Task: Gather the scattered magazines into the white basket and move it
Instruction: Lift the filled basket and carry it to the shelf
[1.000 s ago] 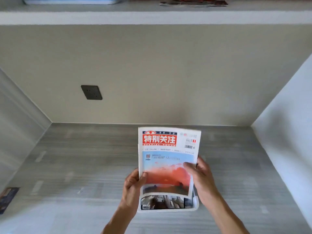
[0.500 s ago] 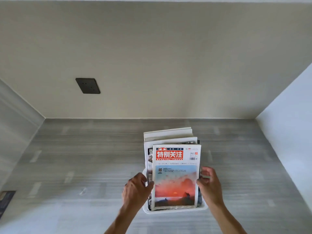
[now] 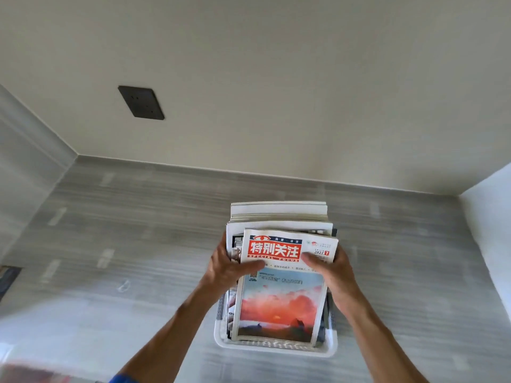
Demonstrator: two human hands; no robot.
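A white basket (image 3: pixel 276 348) stands on the grey wood-grain surface, filled with several upright magazines (image 3: pixel 279 212). The front magazine (image 3: pixel 279 302) has a red title block and an orange sunset cover. My left hand (image 3: pixel 229 265) grips the stack's left edge near the top, thumb on the front cover. On the right edge, my right hand (image 3: pixel 331 268) holds the stack with its thumb laid across the cover near the date. The basket's far wall is hidden behind the magazines.
A beige back wall carries a dark socket plate (image 3: pixel 141 102). A white side panel (image 3: pixel 489 217) rises at the right and a grey one at the left. A dark item (image 3: pixel 7 277) lies at the left edge.
The front magazine has gone down into the basket. Both hands have slid up from the basket's sides to the top of the stack. The camera has tilted and moved closer.
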